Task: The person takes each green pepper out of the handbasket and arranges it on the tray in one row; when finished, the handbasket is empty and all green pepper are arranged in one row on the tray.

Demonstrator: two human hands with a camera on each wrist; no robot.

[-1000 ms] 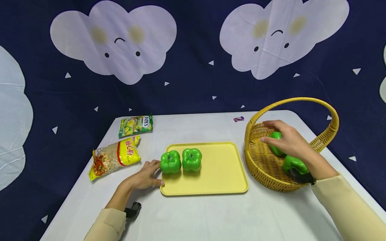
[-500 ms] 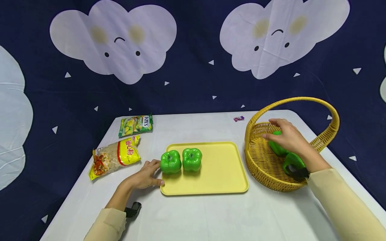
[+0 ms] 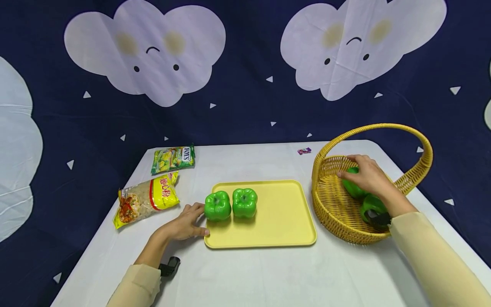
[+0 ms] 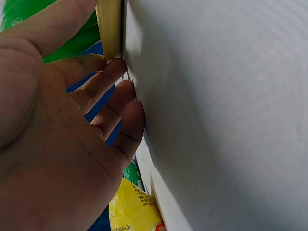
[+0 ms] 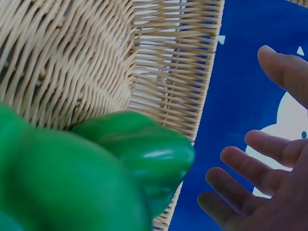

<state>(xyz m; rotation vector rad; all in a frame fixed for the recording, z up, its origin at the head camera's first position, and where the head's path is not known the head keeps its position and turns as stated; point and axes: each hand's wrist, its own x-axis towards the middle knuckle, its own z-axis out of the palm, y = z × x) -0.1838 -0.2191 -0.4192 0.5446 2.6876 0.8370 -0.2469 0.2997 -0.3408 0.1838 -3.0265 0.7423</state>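
So, left hand (image 3: 182,224), fingers loosely apart, touches the tray (image 3: 284,217) lower centre, probably steadying it; right hand (image 3: 368,175), fingers spread, empty, hovers over the basket's (image 3: 321,209) peppers (image 3: 350,188), lower right.

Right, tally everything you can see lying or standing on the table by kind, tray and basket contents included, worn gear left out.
Green peppers: 4
Printed bags: 2
Small purple packet: 1
Yellow tray: 1
Wicker basket: 1
Total: 9
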